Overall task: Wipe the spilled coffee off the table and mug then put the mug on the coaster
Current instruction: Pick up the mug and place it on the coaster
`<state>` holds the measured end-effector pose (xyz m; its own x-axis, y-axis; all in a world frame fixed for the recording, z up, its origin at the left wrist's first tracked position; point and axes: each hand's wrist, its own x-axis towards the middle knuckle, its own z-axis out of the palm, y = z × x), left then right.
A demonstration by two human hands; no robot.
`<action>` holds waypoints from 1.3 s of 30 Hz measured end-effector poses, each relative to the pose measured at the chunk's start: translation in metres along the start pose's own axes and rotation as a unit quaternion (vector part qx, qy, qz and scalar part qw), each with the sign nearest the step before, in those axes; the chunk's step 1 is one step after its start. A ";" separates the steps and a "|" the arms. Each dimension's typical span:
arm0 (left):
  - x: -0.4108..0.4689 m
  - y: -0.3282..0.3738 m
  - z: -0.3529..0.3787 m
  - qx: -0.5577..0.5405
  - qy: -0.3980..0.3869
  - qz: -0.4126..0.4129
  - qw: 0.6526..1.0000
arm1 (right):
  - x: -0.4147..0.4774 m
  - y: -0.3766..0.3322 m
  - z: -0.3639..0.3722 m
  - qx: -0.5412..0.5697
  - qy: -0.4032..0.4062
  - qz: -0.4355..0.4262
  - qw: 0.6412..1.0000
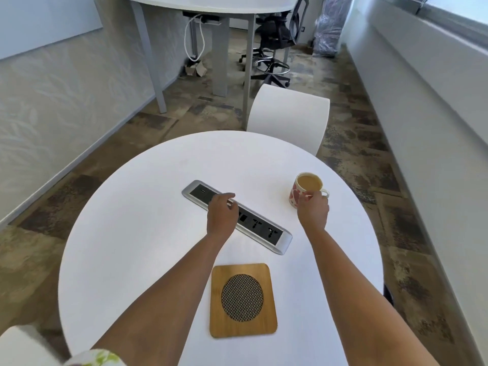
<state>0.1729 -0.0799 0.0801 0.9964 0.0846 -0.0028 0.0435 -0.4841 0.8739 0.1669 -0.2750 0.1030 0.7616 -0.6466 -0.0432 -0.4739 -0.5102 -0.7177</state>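
left hand (221, 211) loosely curled; right hand (313, 207) gripping.

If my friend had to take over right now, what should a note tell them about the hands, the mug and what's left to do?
Right hand: fingers wrapped around the mug, near its handle, at the far right of the table. The mug is full of coffee and looks tilted.
Left hand: holding nothing, hovering over the power strip in the middle of the table.
Coaster: wooden, at the near edge, with nothing on it.
Done: I can't see any spilled coffee on the table, and no cloth is in view.
Left: check the mug for drips, then set it on the coaster.
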 end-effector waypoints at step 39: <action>0.099 0.043 0.203 -0.067 -0.203 0.059 0.975 | 0.141 0.094 0.031 0.095 -0.064 -0.022 0.993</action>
<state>0.2881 -0.2692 0.0183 0.9413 -0.3309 -0.0667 -0.0567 -0.3498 0.9351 0.2433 -0.3966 0.0073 0.8354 -0.5427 -0.0871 -0.3555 -0.4128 -0.8386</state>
